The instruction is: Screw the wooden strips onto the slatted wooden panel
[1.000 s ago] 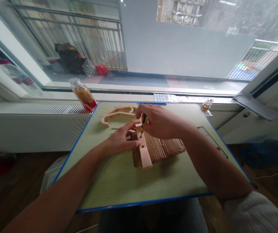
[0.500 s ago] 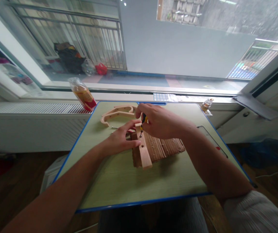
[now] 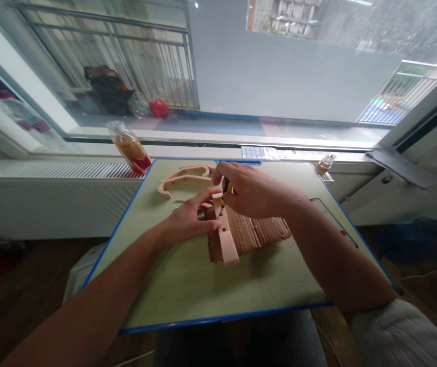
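Observation:
My right hand point(image 3: 251, 192) is closed round a small black and yellow screwdriver point(image 3: 225, 189), its tip set on a light wooden strip point(image 3: 226, 238). That strip lies across a brown slatted wooden panel point(image 3: 254, 233) on the green table point(image 3: 188, 285). My left hand point(image 3: 188, 219) rests beside the strip's far end, fingers pressed against it and the panel's left edge. A curved wooden piece point(image 3: 180, 179) lies just beyond my hands.
A clear bottle with orange liquid point(image 3: 129, 148) leans at the table's far left corner. A small bottle point(image 3: 324, 165) stands at the far right on the sill. A window and radiator run along the back. A dark-outlined mark point(image 3: 331, 219) is on the table's right side.
Almost nothing differs; both hands stay on the strip and screwdriver, with only a slight shift of the view.

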Tool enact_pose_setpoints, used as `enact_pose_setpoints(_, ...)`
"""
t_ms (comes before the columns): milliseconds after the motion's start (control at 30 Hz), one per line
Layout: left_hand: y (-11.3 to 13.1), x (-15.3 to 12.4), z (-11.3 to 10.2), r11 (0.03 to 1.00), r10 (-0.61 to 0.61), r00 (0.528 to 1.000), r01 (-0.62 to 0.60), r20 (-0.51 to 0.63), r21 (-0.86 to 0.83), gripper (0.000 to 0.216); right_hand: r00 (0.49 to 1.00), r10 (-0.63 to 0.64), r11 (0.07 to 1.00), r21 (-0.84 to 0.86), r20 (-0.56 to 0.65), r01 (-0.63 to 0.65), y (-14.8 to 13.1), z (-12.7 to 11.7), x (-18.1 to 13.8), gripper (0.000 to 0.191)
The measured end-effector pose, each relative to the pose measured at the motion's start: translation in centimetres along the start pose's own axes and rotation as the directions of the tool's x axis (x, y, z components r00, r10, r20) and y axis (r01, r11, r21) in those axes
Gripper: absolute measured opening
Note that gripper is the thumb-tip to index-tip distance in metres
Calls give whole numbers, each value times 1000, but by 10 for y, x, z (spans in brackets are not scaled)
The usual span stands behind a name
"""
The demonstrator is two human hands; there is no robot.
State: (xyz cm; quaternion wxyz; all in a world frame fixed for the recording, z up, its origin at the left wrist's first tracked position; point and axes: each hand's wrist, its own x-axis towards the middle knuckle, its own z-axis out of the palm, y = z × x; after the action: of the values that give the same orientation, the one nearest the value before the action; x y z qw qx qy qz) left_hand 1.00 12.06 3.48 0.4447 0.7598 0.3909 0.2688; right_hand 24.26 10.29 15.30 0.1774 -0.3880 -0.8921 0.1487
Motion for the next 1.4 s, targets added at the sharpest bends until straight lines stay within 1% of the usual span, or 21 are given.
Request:
enact_pose_setpoints(100, -2, -1, 0, 1000, -7, 1000, 7, -2, -11, 85, 1000, 6, 1000, 15, 9, -6, 0, -2, -1, 34)
enact_pose_setpoints(167, -2, -2, 0, 1000, -18, 1000, 18, 2, -26, 84, 1000, 22, 1000, -9, -1, -22, 0, -2, -1, 37)
enact_pose_setpoints(200, -1, -2, 0, 999, -23, 1000, 23, 8, -32, 85, 999, 38, 999, -29, -11, -39, -1, -2, 0, 37)
enact_pose_setpoints(300, 3, -4, 0, 999, -22, 1000, 22, 10, -44, 85, 993, 102, 992, -73, -56, -106, -2, 0, 2, 26)
enact_pose_setpoints(367, 5, -4, 0, 999, -18, 1000, 18, 6, -47, 84, 992, 109, 990, -81, -68, -114, -2, 1, 3, 23)
enact_pose_setpoints(467, 6, -5, 0, 998, -15, 1000, 15, 7, -58, 83, 993, 90, 991, -91, -73, -97, -2, 2, 3, 28)
enact_pose_setpoints(533, 3, -4, 0, 998, -12, 1000, 12, 10, -61, 84, 993, 88, 991, -98, -79, -95, -1, 2, 3, 35)
enact_pose_setpoints(600, 0, -3, 0, 998, -5, 1000, 5, 10, -57, 85, 993, 87, 990, -103, -82, -95, 0, 2, 2, 38)
enact_pose_setpoints(767, -5, -2, -1, 999, 19, 1000, -19, 8, -28, 85, 995, 86, 991, -102, -55, -91, 0, 2, 2, 22)
enact_pose_setpoints(867, -5, -2, -1, 1000, 5, 1000, -5, -1, -12, 85, 999, 48, 994, -93, -22, -50, 0, 1, 1, 18)
enact_pose_setpoints(967, -4, -2, 1, 1000, -10, 1000, 10, -12, -29, 88, 1000, -11, 999, -40, 15, 12, 0, -1, -1, 16)
enact_pose_setpoints(1033, -3, -2, 1, 999, -20, 1000, 19, -14, -42, 90, 999, -31, 999, -10, 12, 31, 1, 0, -1, 16)
enact_pose_setpoints(1167, -3, -2, 1, 999, -24, 1000, 23, -14, -46, 90, 999, -44, 999, 19, -7, 44, 3, 2, 0, 15)
enact_pose_setpoints(1400, -7, -3, 0, 999, -21, 1000, 21, -14, -40, 91, 999, -33, 999, 19, -15, 33, 2, 4, 0, 16)
